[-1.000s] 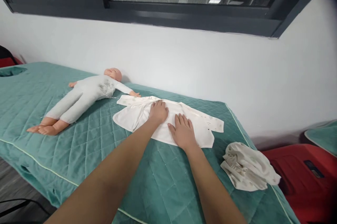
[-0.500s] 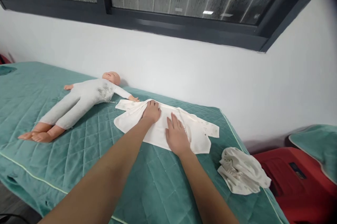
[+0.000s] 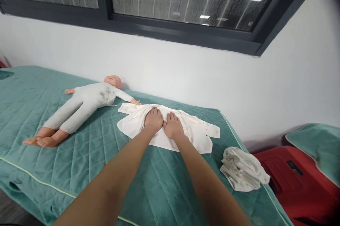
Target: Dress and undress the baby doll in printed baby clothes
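A white long-sleeved baby shirt [image 3: 199, 139] is spread directly beneath both hands on the green quilted cover [image 3: 87, 155], its sleeve-to-sleeve axis laid crosswise to the forearms. The left hand [image 3: 154, 119] and right hand [image 3: 173, 126] are placed palm-down side by side near its middle, fingers extended; the doll-side sleeve [image 3: 129, 107] is approached more closely by the left.

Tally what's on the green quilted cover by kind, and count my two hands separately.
Baby doll: 1
Spread-out baby shirt: 1
Bunched-up pale cloth: 1
Hands, left hand and right hand, on the shirt: 2
Total: 5, 3 without hands
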`<state>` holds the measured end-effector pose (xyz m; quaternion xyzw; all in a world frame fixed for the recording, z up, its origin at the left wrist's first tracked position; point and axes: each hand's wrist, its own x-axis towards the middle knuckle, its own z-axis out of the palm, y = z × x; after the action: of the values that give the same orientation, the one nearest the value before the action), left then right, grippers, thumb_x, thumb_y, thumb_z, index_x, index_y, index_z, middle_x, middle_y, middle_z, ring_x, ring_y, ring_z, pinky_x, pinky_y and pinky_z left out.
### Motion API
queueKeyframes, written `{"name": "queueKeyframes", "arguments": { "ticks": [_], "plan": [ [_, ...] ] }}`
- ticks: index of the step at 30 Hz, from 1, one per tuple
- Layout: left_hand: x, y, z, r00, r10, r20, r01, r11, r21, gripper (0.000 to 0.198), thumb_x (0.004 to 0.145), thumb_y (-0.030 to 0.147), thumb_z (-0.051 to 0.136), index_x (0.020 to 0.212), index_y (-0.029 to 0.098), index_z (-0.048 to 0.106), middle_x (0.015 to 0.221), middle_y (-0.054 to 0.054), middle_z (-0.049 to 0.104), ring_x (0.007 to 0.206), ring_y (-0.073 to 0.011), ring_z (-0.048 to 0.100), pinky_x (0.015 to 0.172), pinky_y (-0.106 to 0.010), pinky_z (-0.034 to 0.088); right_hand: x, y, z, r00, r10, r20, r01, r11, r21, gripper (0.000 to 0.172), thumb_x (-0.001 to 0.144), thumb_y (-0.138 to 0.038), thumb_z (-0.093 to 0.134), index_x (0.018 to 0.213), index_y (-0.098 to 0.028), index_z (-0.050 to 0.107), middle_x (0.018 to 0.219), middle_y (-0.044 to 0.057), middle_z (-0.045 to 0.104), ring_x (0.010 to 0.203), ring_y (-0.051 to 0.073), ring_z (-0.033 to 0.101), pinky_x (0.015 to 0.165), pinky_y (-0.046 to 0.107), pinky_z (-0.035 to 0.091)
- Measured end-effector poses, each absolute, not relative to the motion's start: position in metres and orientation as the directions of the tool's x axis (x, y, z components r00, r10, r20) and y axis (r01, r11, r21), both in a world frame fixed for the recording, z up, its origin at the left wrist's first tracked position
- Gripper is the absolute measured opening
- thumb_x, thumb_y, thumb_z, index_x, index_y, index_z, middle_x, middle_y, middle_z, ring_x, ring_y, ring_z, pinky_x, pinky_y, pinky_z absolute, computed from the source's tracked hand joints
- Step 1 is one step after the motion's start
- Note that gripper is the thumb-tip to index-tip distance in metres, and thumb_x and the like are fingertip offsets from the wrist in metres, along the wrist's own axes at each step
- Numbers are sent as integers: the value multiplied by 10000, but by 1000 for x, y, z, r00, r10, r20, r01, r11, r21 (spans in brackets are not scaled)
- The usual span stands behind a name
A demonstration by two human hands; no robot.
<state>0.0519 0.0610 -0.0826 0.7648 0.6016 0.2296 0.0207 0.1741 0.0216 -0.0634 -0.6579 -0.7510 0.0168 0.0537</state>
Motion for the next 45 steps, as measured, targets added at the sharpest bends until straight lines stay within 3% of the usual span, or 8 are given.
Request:
{"name": "queueKeyframes", "arguments": {
  "ticks": [10, 17, 20, 25, 27, 31, 37, 45],
  "plan": [
    [33, 67, -79, 209, 952, 224, 916, -271, 297, 584, 981, 365, 244, 1445, 49, 403, 1544, -169, 362, 1444, -257, 297, 1182, -401, 254, 185, 48, -65, 36, 999, -3, 992, -36, -120, 729, 995, -512, 166, 1535, -23, 184, 1618, 153, 111, 1499, 269, 81, 1199, 411, 103],
    [26, 63, -77, 178, 961, 213, 928, -236, 289, 606, 988, 377, 178, 1456, 45, 373, 1525, -189, 384, 1396, -301, 365, 1145, -473, 308, 217, 30, -64, 73, 997, 34, 993, -70, -90, 707, 1008, -478, 152, 1517, 6, 229, 1588, 175, 228, 1461, 260, 236, 1182, 351, 182],
    [30, 53, -77, 271, 931, 243, 911, -329, 247, 597, 991, 364, 192, 1448, 34, 389, 1545, -202, 341, 1448, -303, 281, 1174, -500, 245, 209, 22, -64, 76, 992, 105, 995, -69, -66, 650, 1013, -406, 177, 1499, 12, 277, 1572, 196, 263, 1453, 292, 247, 1173, 400, 198],
    [31, 31, -73, 567, 786, 246, 774, -610, 168, 546, 1009, 397, 198, 1483, 197, 378, 1577, -39, 331, 1473, -171, 248, 1213, -373, 193, 198, 9, -63, -14, 983, 182, 999, 19, -26, 554, 1006, -299, 226, 1460, -18, 375, 1558, 181, 308, 1451, 250, 264, 1191, 377, 143],
    [30, 21, -71, 625, 746, 230, 733, -662, 155, 545, 1011, 427, 186, 1482, 236, 382, 1577, -10, 332, 1469, -174, 260, 1212, -390, 197, 197, 2, -63, -33, 982, 185, 999, 37, -16, 546, 1004, -290, 241, 1458, -23, 383, 1554, 174, 322, 1452, 239, 265, 1198, 358, 119],
    [26, 2, -68, 674, 713, 194, 698, -700, 151, 551, 1008, 475, 169, 1497, 292, 346, 1588, 9, 305, 1481, -218, 231, 1206, -483, 187, 198, -14, -65, 5, 987, 163, 1000, -3, -13, 587, 1008, -333, 243, 1481, 2, 331, 1566, 206, 269, 1464, 276, 243, 1193, 384, 148],
    [17, -29, -67, 696, 700, 160, 678, -714, 173, 588, 996, 542, 138, 1514, 316, 301, 1600, 11, 273, 1487, -239, 211, 1198, -518, 176, 202, -41, -61, 42, 995, 88, 999, -40, -22, 679, 1008, -448, 244, 1498, 20, 282, 1575, 238, 204, 1479, 313, 189, 1192, 424, 161],
    [-12, -77, -67, 761, 599, 248, 577, -801, 163, 564, 1003, 541, 155, 1488, 325, 344, 1567, 7, 355, 1470, -208, 257, 1202, -479, 164, 210, -103, -54, -33, 999, 43, 999, 33, 1, 664, 1012, -484, 201, 1521, -64, 274, 1604, 109, 182, 1495, 235, 156, 1203, 427, 166]
  ]
}}
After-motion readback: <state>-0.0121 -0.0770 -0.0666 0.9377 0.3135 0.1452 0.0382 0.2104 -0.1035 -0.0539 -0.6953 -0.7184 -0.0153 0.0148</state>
